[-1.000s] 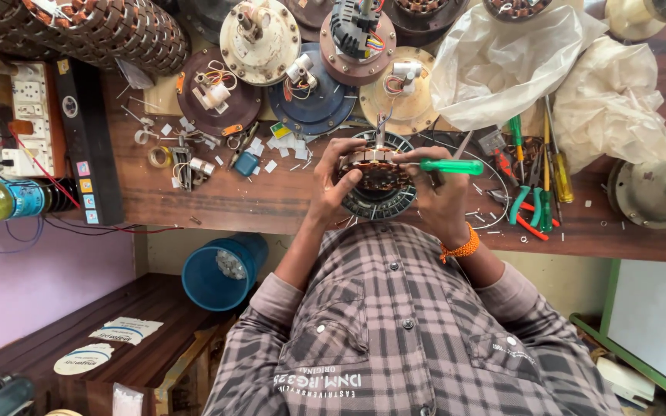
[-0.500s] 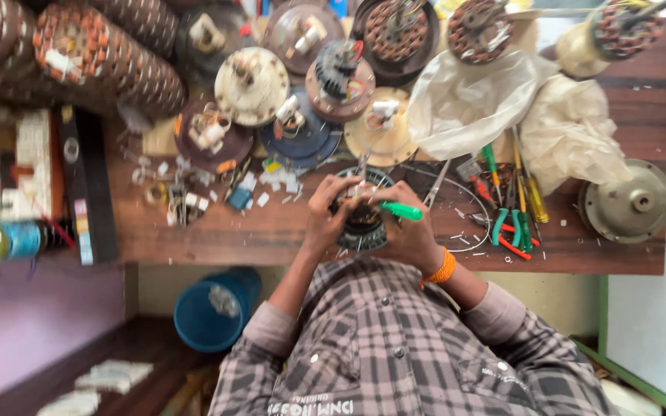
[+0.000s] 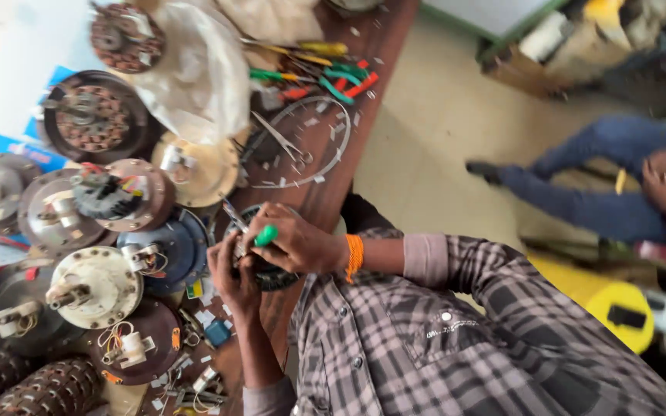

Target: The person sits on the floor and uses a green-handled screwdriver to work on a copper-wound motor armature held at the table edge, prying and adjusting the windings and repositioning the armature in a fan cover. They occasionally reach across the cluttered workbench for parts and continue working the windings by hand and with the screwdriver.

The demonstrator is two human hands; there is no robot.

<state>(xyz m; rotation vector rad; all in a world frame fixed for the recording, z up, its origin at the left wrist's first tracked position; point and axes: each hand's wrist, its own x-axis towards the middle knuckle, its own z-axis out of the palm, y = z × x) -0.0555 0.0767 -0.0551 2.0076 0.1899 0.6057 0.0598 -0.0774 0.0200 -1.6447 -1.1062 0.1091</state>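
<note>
Right hand (image 3: 298, 245) clenched around the green-handled screwdriver (image 3: 252, 231), its shaft angling up and away to the left, while the left hand (image 3: 231, 271) grips the round dark wound motor stator (image 3: 265, 271) directly beneath both, at the wooden bench's (image 3: 352, 139) edge

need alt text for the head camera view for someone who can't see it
Seen from above, a person's right hand grips a green-handled screwdriver over a round motor winding that the left hand steadies at the edge of a wooden workbench. Fan motor parts, pliers and a plastic bag crowd the bench.
</note>
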